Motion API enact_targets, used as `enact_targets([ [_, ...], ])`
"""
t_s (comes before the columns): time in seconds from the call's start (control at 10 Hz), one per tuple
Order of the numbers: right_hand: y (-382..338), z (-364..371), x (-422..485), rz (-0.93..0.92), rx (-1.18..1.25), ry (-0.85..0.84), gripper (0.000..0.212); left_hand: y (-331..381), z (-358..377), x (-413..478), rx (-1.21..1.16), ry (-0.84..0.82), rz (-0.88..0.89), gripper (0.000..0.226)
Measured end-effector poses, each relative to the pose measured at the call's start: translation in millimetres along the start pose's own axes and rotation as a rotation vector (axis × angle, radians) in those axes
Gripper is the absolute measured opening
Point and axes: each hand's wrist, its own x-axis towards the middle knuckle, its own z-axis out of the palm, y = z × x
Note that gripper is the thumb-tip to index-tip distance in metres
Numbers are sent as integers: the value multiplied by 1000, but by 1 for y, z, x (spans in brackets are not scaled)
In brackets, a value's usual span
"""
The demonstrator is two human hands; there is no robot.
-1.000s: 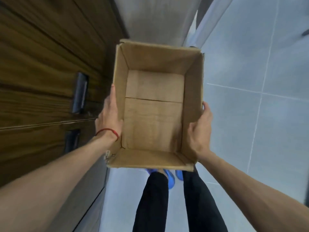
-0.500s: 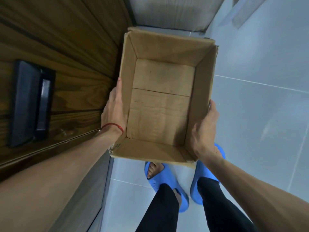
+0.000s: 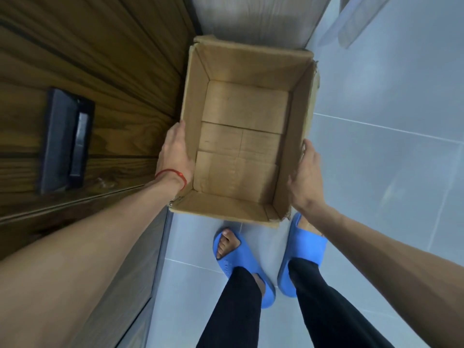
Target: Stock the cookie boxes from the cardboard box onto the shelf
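Note:
An open cardboard box (image 3: pixel 298 114) with nothing inside sits low in front of me, just ahead of my feet; I cannot tell whether it touches the floor. My left hand (image 3: pixel 175 154) lies flat against the outside of its left wall, fingers straight, a red string on the wrist. My right hand (image 3: pixel 305 174) presses the outside of the right wall with its fingers extended, thumb near the wall's lower part. No cookie boxes and no shelf are in view.
A dark wooden cabinet front (image 3: pixel 120 79) with a black recessed handle (image 3: pixel 65 139) runs along the left, close to the box. Grey tiled floor (image 3: pixel 389 172) spreads to the right. My feet in blue slippers (image 3: pixel 306 244) stand just behind the box. A pale wall base (image 3: pixel 251 18) lies beyond it.
The box has gone down toward the floor between both hands, and my view has tilted down, bringing the blue slippers into sight. The right hand's fingers look looser on the wall.

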Motion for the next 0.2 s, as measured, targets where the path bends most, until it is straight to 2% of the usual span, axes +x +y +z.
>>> enact_targets([
  [0.2, -11, -52, -65, -35, 21, -88, 67, 38, -44, -85, -5, -118, -24, 68],
])
